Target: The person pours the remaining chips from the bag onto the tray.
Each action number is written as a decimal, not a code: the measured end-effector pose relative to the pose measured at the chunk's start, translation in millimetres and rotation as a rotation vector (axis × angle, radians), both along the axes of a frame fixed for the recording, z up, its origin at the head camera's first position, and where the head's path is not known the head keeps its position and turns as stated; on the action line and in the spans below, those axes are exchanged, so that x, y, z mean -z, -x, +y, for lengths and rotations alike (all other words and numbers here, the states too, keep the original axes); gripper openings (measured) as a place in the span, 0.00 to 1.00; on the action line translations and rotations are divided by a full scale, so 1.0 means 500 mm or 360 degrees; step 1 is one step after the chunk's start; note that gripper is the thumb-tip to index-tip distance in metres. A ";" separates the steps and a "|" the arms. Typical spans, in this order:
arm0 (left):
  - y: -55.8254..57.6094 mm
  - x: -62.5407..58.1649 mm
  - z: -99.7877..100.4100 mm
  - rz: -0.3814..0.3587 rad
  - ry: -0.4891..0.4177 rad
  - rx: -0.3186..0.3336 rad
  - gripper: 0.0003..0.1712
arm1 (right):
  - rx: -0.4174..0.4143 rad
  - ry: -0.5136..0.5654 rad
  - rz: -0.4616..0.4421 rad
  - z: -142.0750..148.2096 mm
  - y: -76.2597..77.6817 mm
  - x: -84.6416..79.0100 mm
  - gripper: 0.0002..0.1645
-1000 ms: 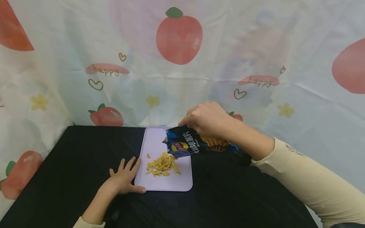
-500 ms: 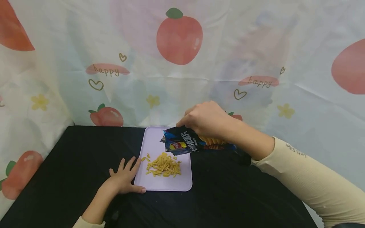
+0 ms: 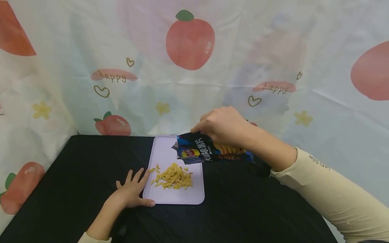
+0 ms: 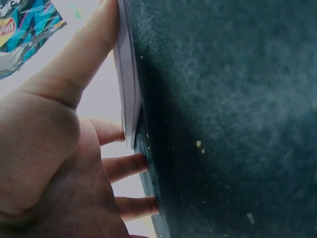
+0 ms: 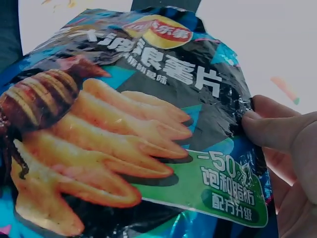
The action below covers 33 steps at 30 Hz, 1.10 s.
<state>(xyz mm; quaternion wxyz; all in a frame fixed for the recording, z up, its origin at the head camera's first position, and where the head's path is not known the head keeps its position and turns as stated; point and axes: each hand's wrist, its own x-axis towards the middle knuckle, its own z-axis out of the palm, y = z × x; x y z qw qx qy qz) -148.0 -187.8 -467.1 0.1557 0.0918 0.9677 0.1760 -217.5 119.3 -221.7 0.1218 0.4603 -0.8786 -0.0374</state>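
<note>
A dark blue chip bag [image 3: 209, 148] lies tilted in the air over the lilac tray [image 3: 194, 194], its torn mouth facing left. My right hand [image 3: 225, 125] grips the bag along its upper edge; in the right wrist view the thumb [image 5: 267, 128] presses on the printed front. Beneath the mouth, a heap of yellow chip pieces [image 3: 174, 176] sits on the tray, with a few loose bits left of it. My left hand [image 3: 130, 192] rests with spread fingers at the tray's left edge, its thumb touching the near left corner. The left wrist view has the tray's side wall [image 4: 128, 74] against that hand.
A black cloth [image 3: 243, 209] covers the table, with small crumbs on it in the left wrist view. Behind stands a pale printed curtain [image 3: 194, 91] with fruit and hearts, meeting the table's back edge.
The bag shifted slightly left, then back right, and rose a little. More chip pieces lie on the tray, some scattered at the left. The left hand has stayed at the tray's edge.
</note>
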 end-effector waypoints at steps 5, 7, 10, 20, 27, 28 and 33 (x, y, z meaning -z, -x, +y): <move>0.003 0.003 0.000 -0.0010 0.0007 -0.0003 0.73 | 0.0009 0.0205 -0.0076 0.030 0.013 0.020 0.16; 0.003 0.004 0.001 -0.0018 0.0007 -0.0004 0.73 | 0.0007 0.0386 -0.0134 0.053 0.022 0.038 0.16; 0.004 0.004 0.002 -0.0024 0.0003 -0.0012 0.73 | 0.0028 0.0708 -0.0231 0.095 0.030 0.079 0.16; 0.004 0.000 0.006 -0.0019 -0.0028 -0.0005 0.72 | 0.0624 0.1651 -0.0524 0.225 -0.008 0.290 0.17; -0.001 0.000 0.009 -0.0036 -0.0038 -0.0020 0.73 | 0.1227 0.2153 -0.0773 0.261 -0.026 0.394 0.21; -0.003 -0.001 0.009 -0.0040 -0.0042 -0.0022 0.73 | 0.1307 0.2186 -0.0796 0.265 -0.026 0.406 0.21; -0.007 0.000 0.008 -0.0042 -0.0062 -0.0032 0.73 | 0.1597 0.2039 -0.0820 0.287 -0.029 0.463 0.24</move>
